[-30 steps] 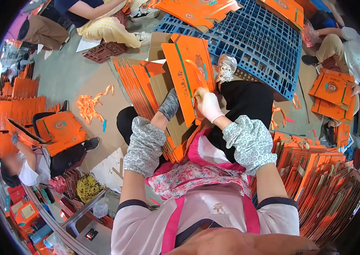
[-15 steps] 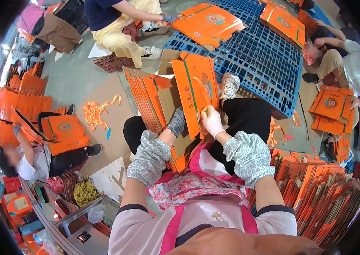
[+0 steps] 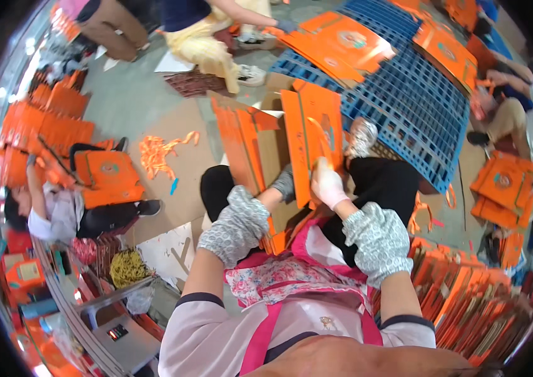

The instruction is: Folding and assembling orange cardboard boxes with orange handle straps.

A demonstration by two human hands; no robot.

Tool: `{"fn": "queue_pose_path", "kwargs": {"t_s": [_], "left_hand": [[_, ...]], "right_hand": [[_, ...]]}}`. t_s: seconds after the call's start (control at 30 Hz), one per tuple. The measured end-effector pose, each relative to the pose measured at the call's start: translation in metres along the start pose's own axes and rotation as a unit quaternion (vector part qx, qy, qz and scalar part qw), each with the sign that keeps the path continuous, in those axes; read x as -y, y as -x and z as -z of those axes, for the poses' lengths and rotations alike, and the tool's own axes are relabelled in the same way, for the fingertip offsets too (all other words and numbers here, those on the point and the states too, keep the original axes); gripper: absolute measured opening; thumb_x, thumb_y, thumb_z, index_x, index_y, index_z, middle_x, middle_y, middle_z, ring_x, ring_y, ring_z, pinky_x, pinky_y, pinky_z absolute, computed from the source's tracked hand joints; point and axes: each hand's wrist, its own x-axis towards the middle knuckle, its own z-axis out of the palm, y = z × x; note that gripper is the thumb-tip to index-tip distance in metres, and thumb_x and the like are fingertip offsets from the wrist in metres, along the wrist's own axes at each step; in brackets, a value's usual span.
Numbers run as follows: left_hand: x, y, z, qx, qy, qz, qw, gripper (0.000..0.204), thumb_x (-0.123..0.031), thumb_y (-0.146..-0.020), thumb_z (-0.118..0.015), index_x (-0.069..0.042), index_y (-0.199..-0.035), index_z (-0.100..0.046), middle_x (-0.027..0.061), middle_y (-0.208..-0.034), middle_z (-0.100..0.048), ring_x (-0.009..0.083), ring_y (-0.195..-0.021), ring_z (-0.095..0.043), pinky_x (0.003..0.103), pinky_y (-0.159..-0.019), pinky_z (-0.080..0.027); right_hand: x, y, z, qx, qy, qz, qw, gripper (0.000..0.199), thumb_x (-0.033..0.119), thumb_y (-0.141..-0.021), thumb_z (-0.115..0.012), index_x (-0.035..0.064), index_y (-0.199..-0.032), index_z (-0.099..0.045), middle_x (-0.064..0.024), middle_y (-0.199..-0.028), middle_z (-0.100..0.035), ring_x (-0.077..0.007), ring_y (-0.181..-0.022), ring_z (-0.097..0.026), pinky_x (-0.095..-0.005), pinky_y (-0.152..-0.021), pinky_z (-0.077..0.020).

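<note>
An orange cardboard carton panel [image 3: 295,138] with a green stripe stands upright between my knees, facing right. My right hand [image 3: 329,183], in a pale glove, is closed at its face, pinching an orange ribbon [image 3: 320,135] that loops up along the card. On the panel's other side is my left hand [image 3: 286,182] in a grey glove; it reaches in behind the card, so its fingers are hidden. Left of it, several flat orange cartons [image 3: 241,141] lean together on edge, their brown inner sides partly showing.
A blue plastic pallet [image 3: 398,94] lies ahead, bearing flat orange cartons [image 3: 345,44]. Loose orange ribbons [image 3: 163,154] lie on brown cardboard to the left. Stacked cartons [image 3: 467,295] stand close at my right. Other people sit around, handling cartons.
The whole view has shifted, so things appear farther right. My left hand has slid farther behind the panel. My right hand stays at the panel's face with the ribbon.
</note>
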Motion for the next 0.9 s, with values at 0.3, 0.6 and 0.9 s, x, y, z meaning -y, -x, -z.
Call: {"fn": "queue_pose_path", "kwargs": {"t_s": [0.3, 0.6, 0.9], "left_hand": [[-0.015, 0.003, -0.010, 0.033, -0.582, -0.233, 0.779, 0.018, -0.021, -0.082, -0.054, -0.005, -0.089, -0.061, 0.0160, -0.084, -0.062, 0.0312, -0.075, -0.057, 0.036, -0.068, -0.047], [-0.014, -0.007, -0.003, 0.049, -0.503, -0.223, 0.834, 0.011, -0.015, -0.082, -0.057, -0.004, -0.082, -0.059, 0.0133, -0.076, -0.061, 0.0240, -0.067, -0.057, 0.032, -0.060, -0.047], [-0.039, 0.006, -0.026, 0.065, -0.640, -0.194, 0.740, 0.024, -0.028, -0.074, -0.057, -0.007, -0.083, -0.064, 0.0191, -0.080, -0.062, 0.0344, -0.073, -0.060, 0.041, -0.065, -0.048]], "right_hand": [[-0.010, 0.012, 0.017, -0.021, -0.042, -0.013, 0.999, 0.022, 0.024, -0.081, -0.054, 0.0086, -0.096, -0.051, -0.0218, -0.081, -0.061, -0.0413, -0.078, -0.059, -0.0489, -0.070, -0.0463], [-0.006, 0.011, 0.026, -0.009, -0.018, -0.014, 1.000, 0.019, 0.024, -0.082, -0.053, 0.0079, -0.090, -0.060, -0.0223, -0.080, -0.061, -0.0395, -0.079, -0.059, -0.0464, -0.070, -0.0471], [-0.036, 0.003, 0.009, 0.011, -0.105, -0.035, 0.994, 0.017, 0.017, -0.082, -0.052, 0.0028, -0.086, -0.061, -0.0145, -0.073, -0.062, -0.0308, -0.065, -0.060, -0.0390, -0.062, -0.0487]]}}
